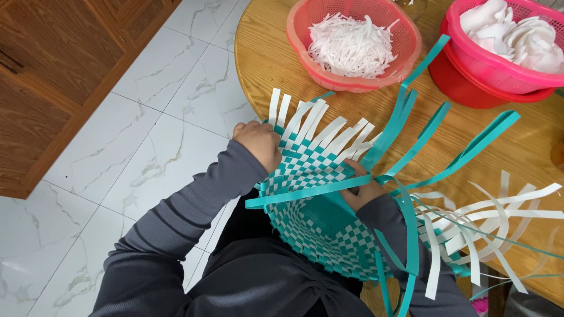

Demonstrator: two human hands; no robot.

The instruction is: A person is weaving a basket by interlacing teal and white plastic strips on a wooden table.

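Floor (147,147): white marbled tiles, filling the left of the view, with a brown wooden cabinet (53,76) along the upper-left edge.

Round wooden table (264,58): light grain, upper right; we see its curved rim facing us.

Half-woven basket (317,229): teal and white flat strips in a checker weave, held at the table's near edge against our lap. Its open mouth tilts toward us; unwoven white strips (317,126) fan up from the far wall, loose teal strips (423,132) rise over the table, and more white ends trail off to the right.

Red basin (470,88): upper right on the table, carrying a pink perforated colander (499,70) heaped with white pieces.

Salmon-pink perforated colander (358,82): upper centre, just left of the basin, holding a mound of thin white shreds (351,47).

Left hand (258,144): grey-sleeved, fingers curled shut over the basket's left rim — pressing on the woven wall where the white strips begin.

Right hand (361,191): reaching inside the basket's mouth, fingers pinched on a long teal strip (305,194) that runs level across the opening.

No packages, labels or signs are in view.
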